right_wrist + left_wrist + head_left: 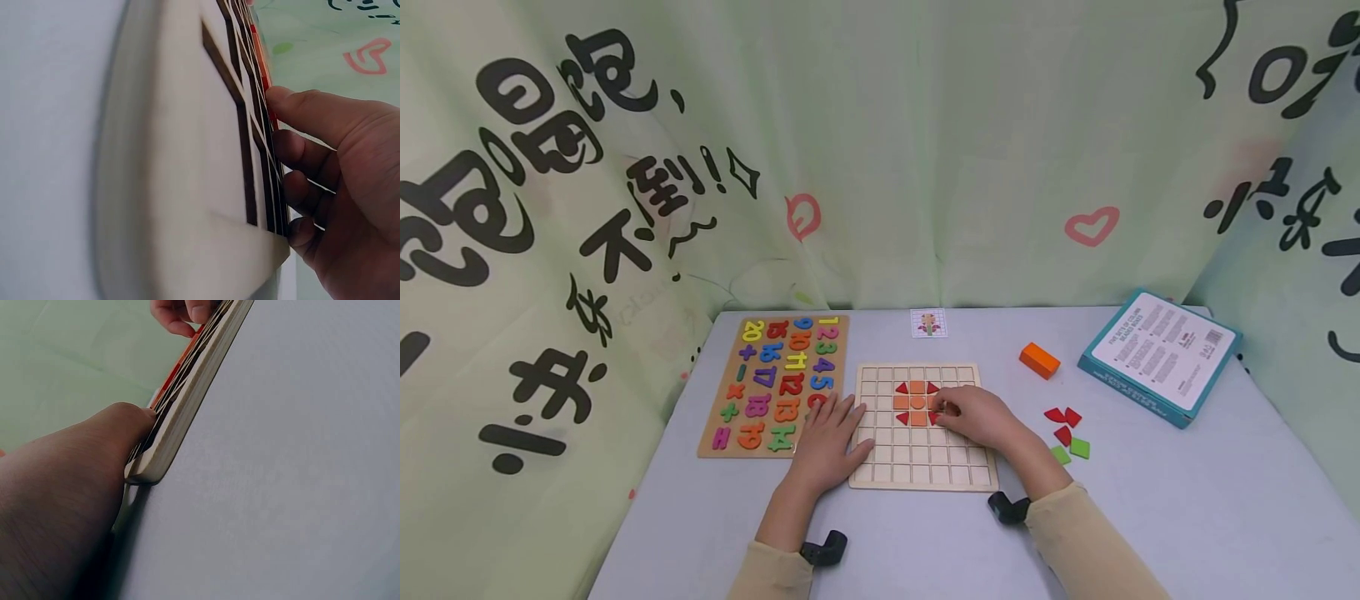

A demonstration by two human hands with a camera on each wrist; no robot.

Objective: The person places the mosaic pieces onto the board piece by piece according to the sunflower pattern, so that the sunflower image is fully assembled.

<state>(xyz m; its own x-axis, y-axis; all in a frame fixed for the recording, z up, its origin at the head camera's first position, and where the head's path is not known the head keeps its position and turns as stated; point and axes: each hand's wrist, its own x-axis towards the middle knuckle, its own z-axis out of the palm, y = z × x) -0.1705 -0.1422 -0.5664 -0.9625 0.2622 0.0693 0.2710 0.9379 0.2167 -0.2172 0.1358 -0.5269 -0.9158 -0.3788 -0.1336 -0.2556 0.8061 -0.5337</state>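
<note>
A wooden grid board (925, 477) lies on the table. Near its middle sits a pattern of orange square tiles (917, 387) and red triangle tiles (902, 418), with a round orange mark at its centre. My right hand (977, 414) reaches over the board's right side, fingers curled, thumb and fingertips pinching a red triangle (932, 418) at the pattern's lower right corner. My left hand (823, 446) rests with fingers spread on the board's left edge and beside the number board. In the left wrist view its thumb (134, 422) lies on the grid board's edge.
Left stands a number puzzle board (715, 433) with coloured numerals. A small picture card (928, 323) lies behind the grid. To the right are an orange block (1040, 360), loose red tiles (1063, 435), green tiles (1079, 448) and a teal box (1161, 358).
</note>
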